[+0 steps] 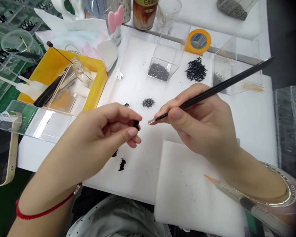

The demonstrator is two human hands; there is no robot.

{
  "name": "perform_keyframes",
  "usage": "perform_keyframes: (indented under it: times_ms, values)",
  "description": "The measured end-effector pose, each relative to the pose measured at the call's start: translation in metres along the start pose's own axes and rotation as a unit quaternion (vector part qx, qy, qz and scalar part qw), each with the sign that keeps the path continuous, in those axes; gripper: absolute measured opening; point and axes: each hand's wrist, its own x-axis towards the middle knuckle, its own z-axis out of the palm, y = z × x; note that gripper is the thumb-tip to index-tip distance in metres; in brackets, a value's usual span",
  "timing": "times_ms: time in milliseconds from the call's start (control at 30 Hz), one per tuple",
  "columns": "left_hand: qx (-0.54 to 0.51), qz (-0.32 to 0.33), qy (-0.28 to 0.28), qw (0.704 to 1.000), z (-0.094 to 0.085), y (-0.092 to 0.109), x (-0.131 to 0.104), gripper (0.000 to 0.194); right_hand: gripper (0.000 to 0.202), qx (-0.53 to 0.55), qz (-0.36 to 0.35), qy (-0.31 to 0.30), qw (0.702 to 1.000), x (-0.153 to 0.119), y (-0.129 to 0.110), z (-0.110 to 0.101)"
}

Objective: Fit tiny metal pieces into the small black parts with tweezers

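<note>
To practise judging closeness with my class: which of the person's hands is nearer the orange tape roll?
Right. The right hand lies almost straight below the orange tape roll in the picture; the left hand is farther off, below and well to its left.

left hand [102, 130]: fingers [127, 113] curled inward, pinching | right hand [203, 123]: fingers bunched in a pen-style grip

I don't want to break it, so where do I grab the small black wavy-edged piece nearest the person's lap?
Probably pinch across the middle of that small black wavy-edged piece, from above: it is longer than wide, with nothing covering it.
</note>
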Motion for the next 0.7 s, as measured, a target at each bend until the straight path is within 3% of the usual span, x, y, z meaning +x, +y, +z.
perform_keyframes:
  times_ms: [67,167,400,700]
  values:
    - [0.0,-0.002,-0.027,1.0,0.002,0.005,0.016,0.016,0.008,0.022,-0.001,0.027,0.999,0.001,0.001,-0.002]
    - [-0.042,-0.01,-0.024,0.999,0.009,0.004,0.029,0.017,0.01,0.036,0.022,0.071,0.997,0.003,0.0,-0.002]
    - [-0.088,0.004,-0.02,0.996,0.021,-0.005,0.021,0.017,0.012,0.01,0.019,0.088,0.996,0.004,-0.005,-0.001]
    - [-0.112,-0.005,-0.009,0.994,0.02,-0.009,0.018,0.015,0.015,-0.028,-0.014,0.067,0.997,0.002,0.0,-0.002]
